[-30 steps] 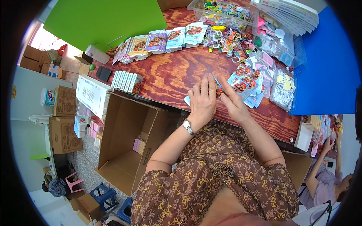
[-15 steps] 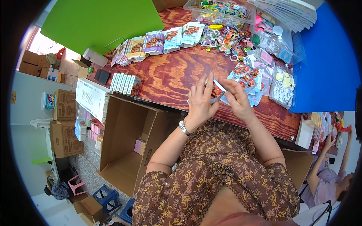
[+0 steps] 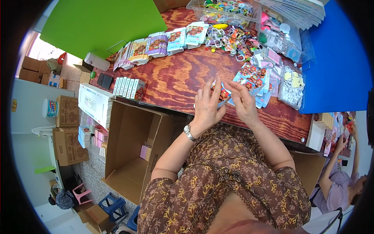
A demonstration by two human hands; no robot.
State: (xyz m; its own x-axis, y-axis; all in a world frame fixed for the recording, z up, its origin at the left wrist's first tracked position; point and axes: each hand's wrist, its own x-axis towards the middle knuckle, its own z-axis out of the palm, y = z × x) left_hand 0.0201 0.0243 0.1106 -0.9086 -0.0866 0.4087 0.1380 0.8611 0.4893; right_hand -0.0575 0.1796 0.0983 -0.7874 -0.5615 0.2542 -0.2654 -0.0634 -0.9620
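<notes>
My left hand [image 3: 207,104], with a metal watch on its wrist, grips a small printed cardboard box [image 3: 223,95] in blue, white and red at the table's front edge. Its fingers lie along the box's left side and cover part of it. From the right, my right hand [image 3: 245,105] meets the box, fingers bent and fingertips at its upper right edge. Just beyond the right hand lie several loose flat box blanks [image 3: 254,78] with the same print.
Stacks of flat boxes [image 3: 157,43] line the table's back. Colourful trinkets [image 3: 230,39] are heaped beside a clear bin [image 3: 257,15]. Silvery packets fill a tray [image 3: 291,87] at right. Finished-looking boxes [image 3: 128,86] stand at left, above an open carton [image 3: 130,136]. Another person [image 3: 339,187] sits far right.
My right hand's fingers have drawn in closer to the box's upper edge and sit more upright. My left hand keeps its hold on the box. The whole view has shifted slightly.
</notes>
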